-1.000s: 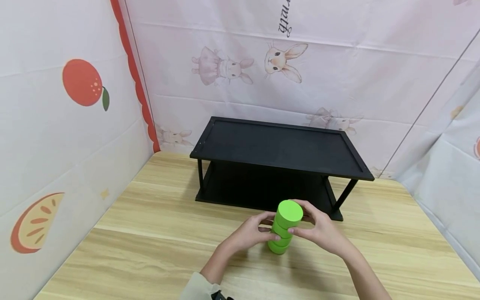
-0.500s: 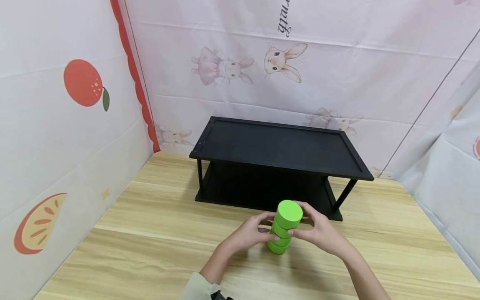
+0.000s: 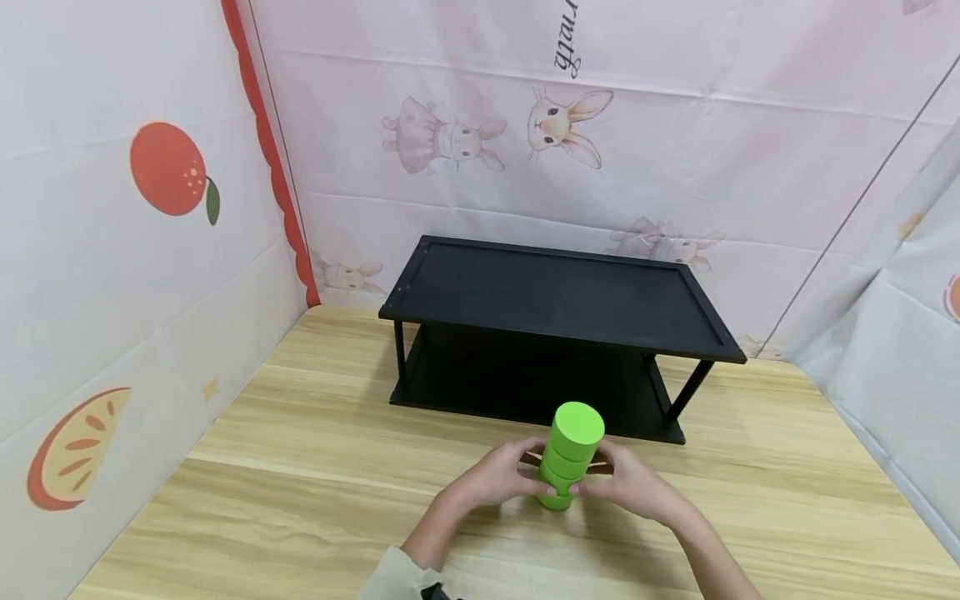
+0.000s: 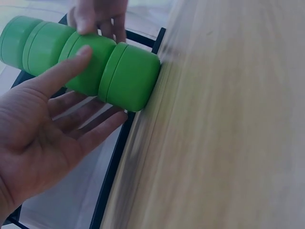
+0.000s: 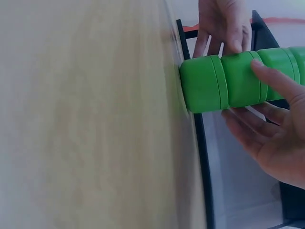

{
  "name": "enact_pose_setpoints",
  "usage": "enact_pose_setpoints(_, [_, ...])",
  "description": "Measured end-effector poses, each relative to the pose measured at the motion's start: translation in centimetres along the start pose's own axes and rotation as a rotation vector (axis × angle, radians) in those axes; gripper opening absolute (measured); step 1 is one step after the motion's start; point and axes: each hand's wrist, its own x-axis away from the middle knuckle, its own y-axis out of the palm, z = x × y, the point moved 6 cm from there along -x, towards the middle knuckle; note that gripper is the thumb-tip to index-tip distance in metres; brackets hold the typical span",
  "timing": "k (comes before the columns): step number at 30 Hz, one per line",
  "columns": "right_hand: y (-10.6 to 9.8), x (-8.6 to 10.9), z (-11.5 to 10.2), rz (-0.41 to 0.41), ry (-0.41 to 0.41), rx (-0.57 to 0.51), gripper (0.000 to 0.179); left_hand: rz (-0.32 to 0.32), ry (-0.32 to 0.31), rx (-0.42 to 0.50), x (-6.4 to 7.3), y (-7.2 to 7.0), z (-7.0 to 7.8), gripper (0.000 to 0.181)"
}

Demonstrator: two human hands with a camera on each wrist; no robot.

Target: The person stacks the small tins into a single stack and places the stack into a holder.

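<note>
Several round, lidded green jars (image 3: 570, 450) stand stacked upright on the wooden table, in front of the black shelf. From the left, my left hand (image 3: 491, 479) holds the lower part of the stack, its thumb on the near side and its fingers behind. My right hand (image 3: 637, 483) holds it from the right at about the same height. In the left wrist view, the left thumb (image 4: 71, 67) lies on the second jar from the bottom. The right wrist view shows the right thumb (image 5: 276, 78) on the stack and the bottom jar (image 5: 202, 83) against the table.
A black two-tier shelf (image 3: 555, 292) stands behind the stack, with its lower board (image 3: 510, 375) close to the hands. Wood-grain table (image 3: 315, 475) extends to both sides. Printed cloth walls (image 3: 480, 192) enclose the back and sides.
My right hand has slid down from the upper part of the stack to its lower part. The left hand has also lowered slightly. The stack stays in nearly the same place.
</note>
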Motion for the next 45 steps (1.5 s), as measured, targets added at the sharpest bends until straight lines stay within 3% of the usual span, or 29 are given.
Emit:
enact_pose_setpoints(5, [0.5,0.0,0.5,-0.038,-0.022,-0.037,0.047,0.004,0.003,0.022,0.0,0.3,-0.1,0.058])
enact_pose_setpoints(13, [0.7,-0.1,1.0,-0.045,0.001,-0.073,0.048,0.028,0.006,-0.022,-0.3,0.6,-0.4,0.057])
enact_pose_setpoints(26, [1.1,-0.2,1.6,-0.050,0.008,-0.060,0.051,0.037,-0.010,-0.029,-0.4,0.7,-0.5,0.056])
enact_pose_setpoints(34, [1.4,-0.3,1.7,-0.077,-0.041,-0.022,0.050,0.013,0.025,-0.066,-0.4,1.0,-0.5,0.060])
enact_pose_setpoints(45, [1.7,-0.2,2.2,-0.070,-0.011,-0.015,0.053,0.031,0.039,-0.084,-0.2,1.1,-0.3,0.058])
